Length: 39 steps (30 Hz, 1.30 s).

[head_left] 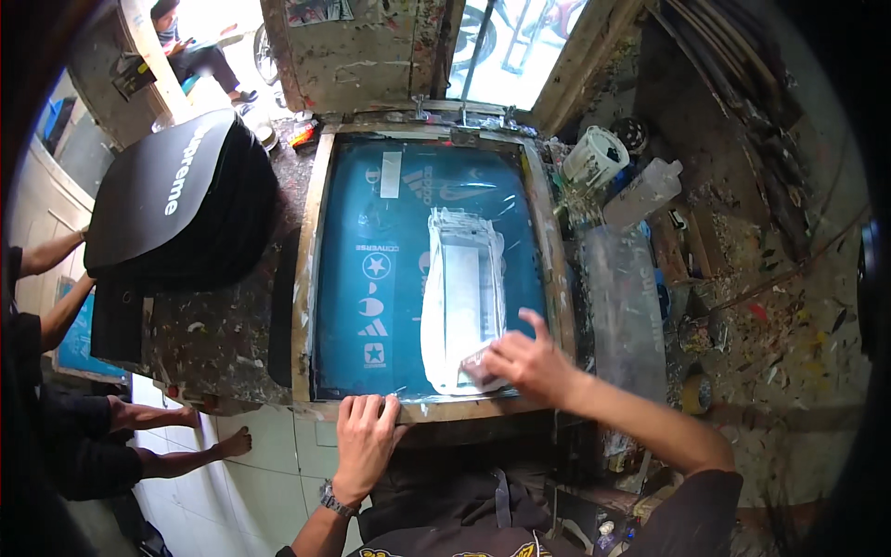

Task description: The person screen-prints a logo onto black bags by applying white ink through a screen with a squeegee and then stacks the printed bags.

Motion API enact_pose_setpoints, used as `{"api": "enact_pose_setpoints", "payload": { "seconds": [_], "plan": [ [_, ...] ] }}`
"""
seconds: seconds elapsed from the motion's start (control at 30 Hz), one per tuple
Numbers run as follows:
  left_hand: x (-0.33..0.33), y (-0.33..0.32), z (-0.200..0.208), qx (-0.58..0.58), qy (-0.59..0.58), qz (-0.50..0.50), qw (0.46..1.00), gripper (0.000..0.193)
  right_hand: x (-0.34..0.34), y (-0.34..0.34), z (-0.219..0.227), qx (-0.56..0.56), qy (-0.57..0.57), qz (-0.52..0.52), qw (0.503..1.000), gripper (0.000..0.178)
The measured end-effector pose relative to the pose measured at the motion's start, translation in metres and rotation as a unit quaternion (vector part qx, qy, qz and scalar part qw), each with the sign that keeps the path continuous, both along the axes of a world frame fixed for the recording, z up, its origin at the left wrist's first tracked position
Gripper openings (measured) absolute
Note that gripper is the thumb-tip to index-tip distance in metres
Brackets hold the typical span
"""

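A screen-printing frame (305, 269) with wooden sides and teal mesh (408, 325) lies flat on the table before me. White ink (434, 320) is smeared in a tall block right of the mesh's middle. At the near end of that ink, my right hand (536, 369) grips a small squeegee (475, 365), its blade down on the mesh and partly hidden by my fingers. My left hand (365, 436), with a watch on its wrist, has its fingers curled over the frame's near edge, left of the squeegee.
A stack of black printed pieces (158, 195) stands on the table at left. Beside it is another person (70, 408), hands at the stack. A white tub (595, 158) and a clear bottle (644, 192) sit at right. Metal clamps (464, 116) line the frame's far edge.
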State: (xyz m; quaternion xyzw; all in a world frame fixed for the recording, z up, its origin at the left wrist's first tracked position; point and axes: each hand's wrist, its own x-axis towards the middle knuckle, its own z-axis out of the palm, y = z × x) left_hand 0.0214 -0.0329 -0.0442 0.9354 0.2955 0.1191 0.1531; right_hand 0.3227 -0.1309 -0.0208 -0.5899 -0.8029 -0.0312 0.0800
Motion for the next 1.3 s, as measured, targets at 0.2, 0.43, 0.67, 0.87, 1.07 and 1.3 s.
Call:
{"api": "enact_pose_setpoints", "payload": {
  "seconds": [0.2,0.43,0.67,0.87,1.07,1.3],
  "plan": [
    [-0.004,0.003,0.001,0.001,0.013,-0.014,1.0,0.051,0.069,0.118,-0.001,0.02,-0.035,-0.025,0.999,0.022],
    [-0.004,-0.001,0.0,-0.007,-0.027,0.005,1.0,0.051,0.081,0.151,0.003,-0.055,0.032,-0.041,0.997,0.026],
    [-0.003,0.002,-0.002,-0.004,-0.027,0.0,1.0,0.05,0.077,0.135,0.029,-0.282,0.1,-0.07,0.952,0.036],
    [-0.003,0.001,-0.001,-0.002,-0.019,0.008,1.0,0.052,0.1,0.195,0.009,-0.028,0.078,-0.128,0.988,0.022],
    [-0.001,0.005,-0.004,-0.02,0.001,-0.004,1.0,0.059,0.096,0.182,-0.005,-0.031,0.086,-0.168,0.981,0.026],
    [-0.007,0.013,0.002,-0.025,0.036,-0.028,0.999,0.056,0.044,0.131,0.012,-0.144,0.113,-0.144,0.972,0.029]
  ]
}}
